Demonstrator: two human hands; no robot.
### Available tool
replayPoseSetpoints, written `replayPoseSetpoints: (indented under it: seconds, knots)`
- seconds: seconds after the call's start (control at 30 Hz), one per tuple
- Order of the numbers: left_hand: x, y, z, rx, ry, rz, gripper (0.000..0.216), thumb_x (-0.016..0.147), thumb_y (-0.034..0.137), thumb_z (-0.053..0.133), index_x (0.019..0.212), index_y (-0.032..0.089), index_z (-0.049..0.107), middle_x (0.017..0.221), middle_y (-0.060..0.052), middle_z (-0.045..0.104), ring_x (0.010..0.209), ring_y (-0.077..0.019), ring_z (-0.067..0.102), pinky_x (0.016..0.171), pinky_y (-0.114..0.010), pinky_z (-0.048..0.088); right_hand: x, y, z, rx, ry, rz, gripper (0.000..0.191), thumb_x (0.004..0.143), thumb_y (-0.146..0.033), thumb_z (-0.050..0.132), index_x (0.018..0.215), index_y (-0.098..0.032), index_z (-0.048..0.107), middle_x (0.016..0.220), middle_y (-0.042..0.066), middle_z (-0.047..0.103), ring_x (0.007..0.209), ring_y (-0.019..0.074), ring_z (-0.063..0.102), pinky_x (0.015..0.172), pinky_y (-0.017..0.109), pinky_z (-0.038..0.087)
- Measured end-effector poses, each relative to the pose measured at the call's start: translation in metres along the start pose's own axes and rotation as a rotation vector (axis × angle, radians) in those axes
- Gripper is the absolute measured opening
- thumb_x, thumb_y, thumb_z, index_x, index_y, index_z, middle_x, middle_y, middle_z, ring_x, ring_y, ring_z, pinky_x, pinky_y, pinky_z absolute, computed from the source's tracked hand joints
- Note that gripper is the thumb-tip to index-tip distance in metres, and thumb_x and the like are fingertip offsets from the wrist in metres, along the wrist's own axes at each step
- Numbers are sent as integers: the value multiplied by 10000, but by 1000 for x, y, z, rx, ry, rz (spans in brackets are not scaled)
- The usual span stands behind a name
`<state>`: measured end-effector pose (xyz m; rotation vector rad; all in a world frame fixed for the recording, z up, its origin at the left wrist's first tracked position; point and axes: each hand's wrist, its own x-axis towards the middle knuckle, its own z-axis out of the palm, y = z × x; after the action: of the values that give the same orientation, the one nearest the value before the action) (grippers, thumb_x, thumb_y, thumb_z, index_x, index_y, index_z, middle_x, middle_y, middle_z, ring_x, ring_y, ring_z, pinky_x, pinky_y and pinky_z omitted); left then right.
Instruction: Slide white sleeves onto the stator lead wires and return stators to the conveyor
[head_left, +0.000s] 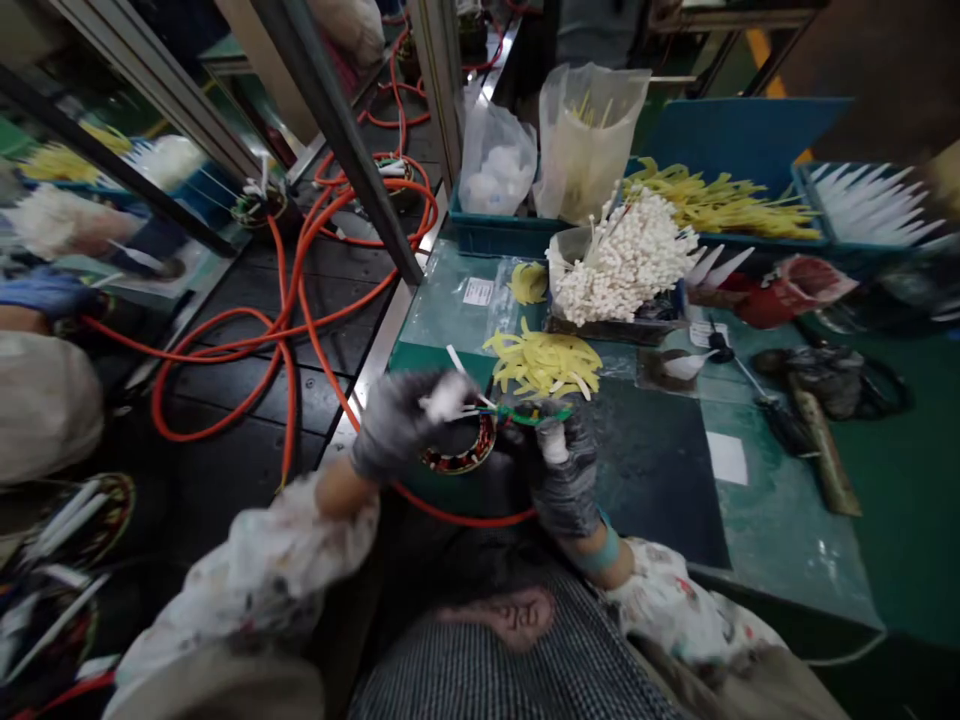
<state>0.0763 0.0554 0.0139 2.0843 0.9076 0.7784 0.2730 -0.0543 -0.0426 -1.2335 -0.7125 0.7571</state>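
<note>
In front of me is a ring-shaped motor stator (459,455), its red and dark windings showing on the left side. My left hand (405,420), in a grey glove with a white-wrapped fingertip, is closed above its left edge, pinching thin wires with white sleeves. A white tube (455,358) sticks up beside those fingers. My right hand (566,470), also gloved and with a white-wrapped thumb, is closed on green wire (536,413) at the stator's far right. Motion blurs the fingertips. Just beyond the hands lies a pile of yellow strips (544,362).
Behind the pile stand a box of white-tipped sticks (619,260) and blue bins with yellow strips (724,205) and white pointed tubes (870,205). A mallet (825,450) lies at right. Orange hose (289,330) loops across the left conveyor. A co-worker's blue-gloved hand (49,290) is far left.
</note>
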Motion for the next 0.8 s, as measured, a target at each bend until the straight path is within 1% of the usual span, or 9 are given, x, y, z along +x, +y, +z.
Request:
replayPoseSetpoints:
  seconds: [0.03,0.07,0.13,0.2,0.27,0.37,0.43,0.6,0.8]
  knots:
    - [31,-14,-16,101,12,-45,399,1234,476,631,1299,215,926,1143,-117,937,1025,-277,895,928,-367,740,0,5,2,13,-20,26,372,1084,-636,833,1012,-275,890,1008,117,942,925,334,903,903,547,793]
    - [62,-29,-28,205,-17,-15,410,1198,481,672,1299,168,918,1172,-144,928,1054,-292,881,948,-387,726,0,8,2,20,-37,36,375,1056,-643,860,986,-276,889,978,114,939,899,332,899,887,540,793]
    - [120,-59,-36,329,-244,107,352,1046,422,828,1237,146,934,1257,-170,905,1152,-327,852,1091,-464,693,-1,11,2,24,-67,37,369,1022,-641,895,957,-278,886,947,111,938,878,332,899,872,531,796]
    - [162,-84,-24,342,-380,161,306,827,355,992,1082,188,960,1207,-133,905,1135,-320,837,1112,-444,671,-1,11,0,24,-106,50,355,1020,-644,898,954,-296,890,959,108,945,893,336,907,887,540,806]
    - [184,-102,-2,357,-487,215,335,717,315,1046,1028,220,967,1194,-113,899,1125,-316,818,1106,-432,650,-1,10,-1,22,-143,70,333,1027,-650,891,962,-323,900,985,95,955,912,333,917,905,540,815]
    - [193,-119,25,372,-578,279,306,696,265,1044,989,235,962,1167,-111,894,1082,-306,790,1054,-423,630,-1,10,-2,39,-166,89,304,1026,-645,890,972,-346,905,1002,65,962,921,319,928,915,517,825]
    - [191,-124,31,358,-603,307,225,740,242,1020,954,231,950,1103,-113,895,1030,-290,779,1017,-412,629,-1,11,-1,52,-173,99,261,1018,-610,901,983,-352,909,1029,60,967,942,318,934,945,518,824]
    - [178,-125,17,283,-562,348,65,961,280,915,980,221,935,1052,-126,907,1014,-270,826,1018,-393,654,0,7,0,61,-142,89,164,996,-523,911,975,-360,916,1003,71,961,927,333,921,933,545,820]
    - [168,-122,-6,220,-336,317,137,1024,315,863,1029,198,934,1011,-114,919,991,-273,873,995,-386,696,4,-10,1,31,-124,123,187,993,-520,905,1032,-339,933,1076,90,955,1015,334,921,1004,535,803]
